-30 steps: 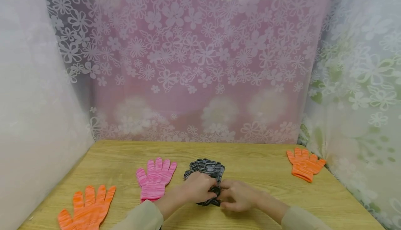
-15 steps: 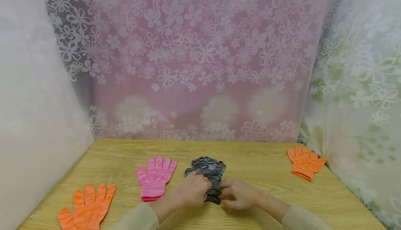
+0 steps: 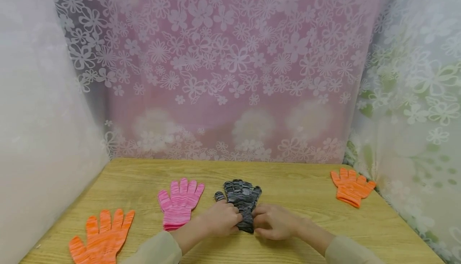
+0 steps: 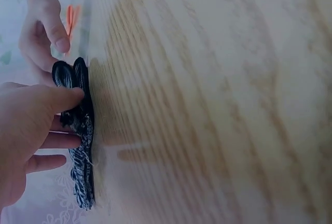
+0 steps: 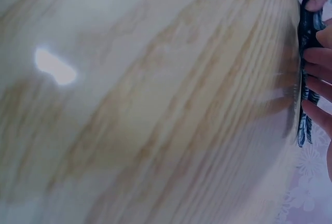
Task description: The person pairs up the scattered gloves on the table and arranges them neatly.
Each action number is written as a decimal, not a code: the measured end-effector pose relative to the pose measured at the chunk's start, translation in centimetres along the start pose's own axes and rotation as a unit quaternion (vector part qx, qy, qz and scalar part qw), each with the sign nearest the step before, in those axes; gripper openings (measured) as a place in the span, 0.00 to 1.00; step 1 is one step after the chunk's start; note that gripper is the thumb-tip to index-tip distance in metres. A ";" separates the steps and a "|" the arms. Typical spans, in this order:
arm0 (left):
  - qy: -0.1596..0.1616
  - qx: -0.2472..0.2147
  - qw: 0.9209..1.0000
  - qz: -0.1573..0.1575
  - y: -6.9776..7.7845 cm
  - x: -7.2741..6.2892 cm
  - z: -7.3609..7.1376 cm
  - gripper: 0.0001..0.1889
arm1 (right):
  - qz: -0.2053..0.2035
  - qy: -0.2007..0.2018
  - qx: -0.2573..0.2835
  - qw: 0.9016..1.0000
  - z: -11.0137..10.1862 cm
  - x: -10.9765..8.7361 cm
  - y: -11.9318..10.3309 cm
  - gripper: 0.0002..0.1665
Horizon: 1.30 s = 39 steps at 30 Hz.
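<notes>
A dark grey and black knitted glove (image 3: 245, 200) lies near the table's middle, its fingers toward the back and its cuff toward me. At its left side, my left hand (image 3: 223, 218) holds the cuff area. In the left wrist view, the left thumb (image 4: 72, 98) presses on the dark cuff, which shows folded layers, and the other fingers lie along the glove. My right hand (image 3: 271, 222) touches the glove's right edge near the cuff with its fingertips. In the left wrist view, the right thumb (image 4: 59, 41) stands apart from the fabric.
A pink glove (image 3: 178, 202) lies left of the dark one. One orange glove (image 3: 104, 240) is at the front left, partly cut off by the frame. Another orange glove (image 3: 351, 188) lies by the table's right edge. Flowered curtains (image 3: 230, 76) hang around the wooden table (image 3: 299, 180).
The cuff, bunched up a second ago, now lies flatter, and the dark glove is more spread out. My left hand has shifted slightly back from over it; the right hand stays nearly still.
</notes>
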<state>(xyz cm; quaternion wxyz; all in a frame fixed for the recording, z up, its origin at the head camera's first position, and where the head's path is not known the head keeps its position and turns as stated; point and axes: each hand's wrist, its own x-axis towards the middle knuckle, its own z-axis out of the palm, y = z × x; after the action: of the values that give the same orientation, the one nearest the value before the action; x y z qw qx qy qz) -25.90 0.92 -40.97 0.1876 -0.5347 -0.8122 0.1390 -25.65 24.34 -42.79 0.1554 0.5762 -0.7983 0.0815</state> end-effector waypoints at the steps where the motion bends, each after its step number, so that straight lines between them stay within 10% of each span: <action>1: 0.000 -0.005 1.000 0.005 -0.1 0.0 0.1 0.10 | 0.002 0.000 0.002 1.000 0.0 0.0 0.0 0.03; 12: 0.006 -0.106 0.993 0.052 -1.6 0.0 0.6 0.11 | -0.001 0.054 -0.043 0.998 -0.1 1.1 -0.1 0.05; 28: -0.042 -0.203 0.978 -0.012 -2.2 -0.5 0.4 0.07 | 0.055 0.002 -0.063 0.997 1.0 2.6 -1.3 0.10; 39: 0.042 -0.009 0.998 0.047 -2.3 -0.4 0.2 0.06 | 0.018 0.040 -0.100 0.994 1.6 2.5 -1.2 0.17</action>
<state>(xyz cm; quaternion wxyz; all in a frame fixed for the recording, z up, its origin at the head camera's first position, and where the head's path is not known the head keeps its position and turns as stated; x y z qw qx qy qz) -27.77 -0.33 -40.21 0.2101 -0.5788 -0.7790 0.1181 -25.50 21.23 -43.53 0.2427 0.5391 -0.8060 0.0272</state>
